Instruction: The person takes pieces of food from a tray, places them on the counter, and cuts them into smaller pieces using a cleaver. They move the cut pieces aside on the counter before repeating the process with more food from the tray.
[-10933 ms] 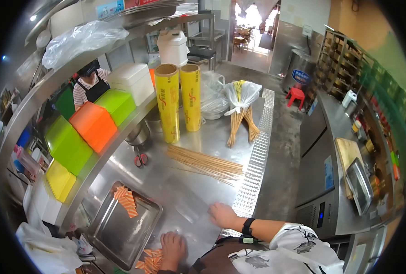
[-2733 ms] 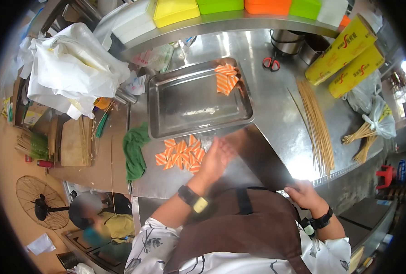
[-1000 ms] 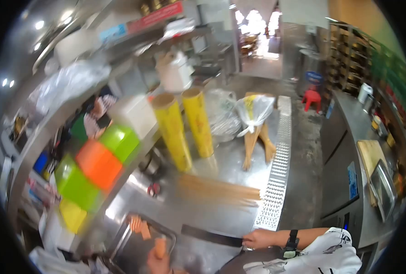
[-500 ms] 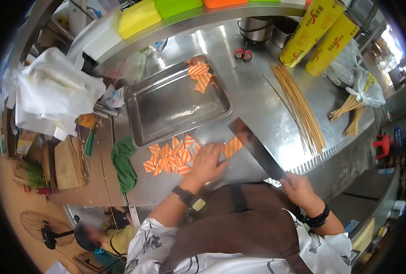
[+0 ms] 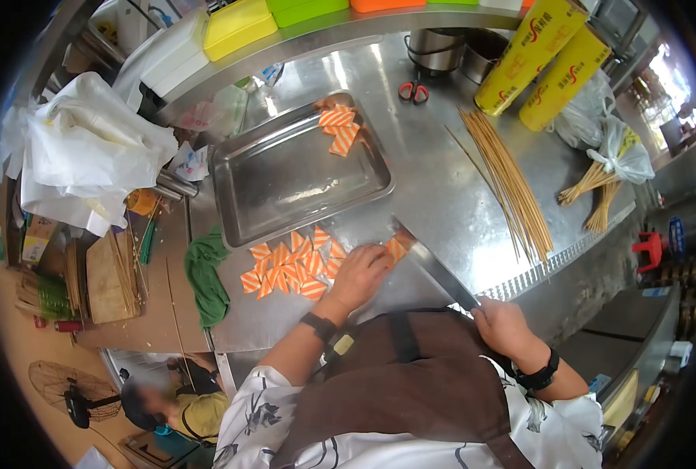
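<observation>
So, one knife [image 5: 440, 270] in play here, and the right hand [image 5: 504, 326] has its fingers closed around the handle. The left hand [image 5: 361, 273] is palm down, fingers held close together, tips at one orange-striped piece [image 5: 396, 248] that's right beside the blade on the steel surface [image 5: 434, 184]. Can't tell if the thumb is pinching it.

Left of that hand there's a loose pile [image 5: 287, 268] of the same striped stuff, more than a dozen pieces I'd say, but they overlap too much for an exact count. Behind it sits one metal tray [image 5: 297, 180] with what looks like three more pieces [image 5: 338, 129] bunched in its far right corner.

Rest of the surface: one green cloth [image 5: 206, 277] left of the pile, one pair of scissors [image 5: 414, 93], two pots [image 5: 435, 51], two yellow rolls [image 5: 532, 55], plus a spread of loose skewers [image 5: 508, 184], way too many to count. Two tied bundles [image 5: 596, 191] of skewers poke out of a plastic bag [image 5: 626, 156]. One other person [image 5: 195, 406] and one fan [image 5: 78, 399] are at lower left.
</observation>
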`<state>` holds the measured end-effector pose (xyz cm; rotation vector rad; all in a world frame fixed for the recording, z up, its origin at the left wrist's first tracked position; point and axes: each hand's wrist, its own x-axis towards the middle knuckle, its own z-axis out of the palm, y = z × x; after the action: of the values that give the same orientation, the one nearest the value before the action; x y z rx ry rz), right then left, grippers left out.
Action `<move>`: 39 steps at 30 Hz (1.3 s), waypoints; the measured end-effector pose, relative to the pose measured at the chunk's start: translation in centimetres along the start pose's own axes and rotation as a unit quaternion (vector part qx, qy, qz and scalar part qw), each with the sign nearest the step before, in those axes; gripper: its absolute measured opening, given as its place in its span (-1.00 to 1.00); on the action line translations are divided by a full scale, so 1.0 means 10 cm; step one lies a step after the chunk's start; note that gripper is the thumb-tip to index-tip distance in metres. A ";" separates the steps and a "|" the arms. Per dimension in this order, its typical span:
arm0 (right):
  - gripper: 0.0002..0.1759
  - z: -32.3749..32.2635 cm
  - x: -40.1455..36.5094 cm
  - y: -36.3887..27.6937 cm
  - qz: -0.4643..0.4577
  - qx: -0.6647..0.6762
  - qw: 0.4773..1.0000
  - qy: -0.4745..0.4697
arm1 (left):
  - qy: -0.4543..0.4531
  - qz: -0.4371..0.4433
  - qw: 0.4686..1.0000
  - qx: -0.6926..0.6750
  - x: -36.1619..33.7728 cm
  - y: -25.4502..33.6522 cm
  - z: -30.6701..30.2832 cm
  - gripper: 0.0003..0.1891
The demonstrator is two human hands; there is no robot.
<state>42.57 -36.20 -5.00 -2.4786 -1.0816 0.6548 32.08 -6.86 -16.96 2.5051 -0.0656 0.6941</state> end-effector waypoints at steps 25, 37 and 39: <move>-0.81 0.12 0.11 -0.04 -0.005 -0.022 0.999 -0.025 | -0.019 -0.014 0.999 -0.040 0.00 -0.03 -0.01 -0.75; -0.82 0.06 -0.09 -0.20 -0.031 -0.028 0.999 0.027 | 0.022 0.009 1.000 -0.010 0.00 -0.02 0.11 -0.76; -0.83 0.08 -0.11 -0.21 -0.022 -0.016 1.000 0.015 | 0.026 0.014 1.000 -0.007 0.01 -0.01 0.12 -0.76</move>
<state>40.27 -35.53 -4.34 -2.4762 -1.1400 0.5887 32.74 -7.36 -17.78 2.4752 -0.0859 0.7676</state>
